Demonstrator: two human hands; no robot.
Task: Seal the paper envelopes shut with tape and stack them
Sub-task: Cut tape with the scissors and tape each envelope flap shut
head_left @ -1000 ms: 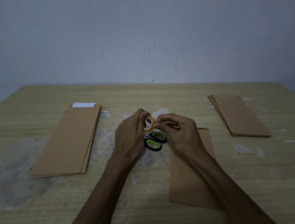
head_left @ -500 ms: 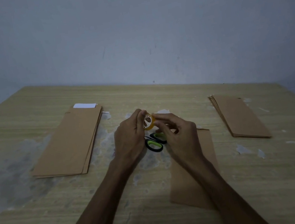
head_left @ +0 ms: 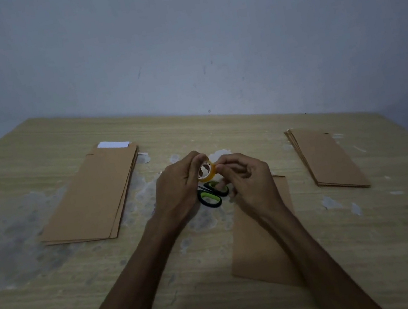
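Note:
A small yellow tape roll point(head_left: 206, 171) is held above the table's middle. My left hand point(head_left: 178, 187) grips the roll from the left. My right hand point(head_left: 249, 179) pinches at the roll's right edge with thumb and fingertips. One brown paper envelope point(head_left: 259, 242) lies flat under my right forearm, partly hidden by it. Black scissors with green-lined handles point(head_left: 211, 194) lie on the table just below the roll, between my hands.
A stack of brown envelopes point(head_left: 91, 200) lies at the left, with a white strip point(head_left: 113, 144) at its far end. A smaller envelope stack point(head_left: 326, 158) lies at the right. The wooden table point(head_left: 60, 299) is worn with pale patches; a grey wall stands behind.
Both hands have stayed at the tape roll, with only small shifts of the right fingers along its edge. The envelopes and scissors have not moved.

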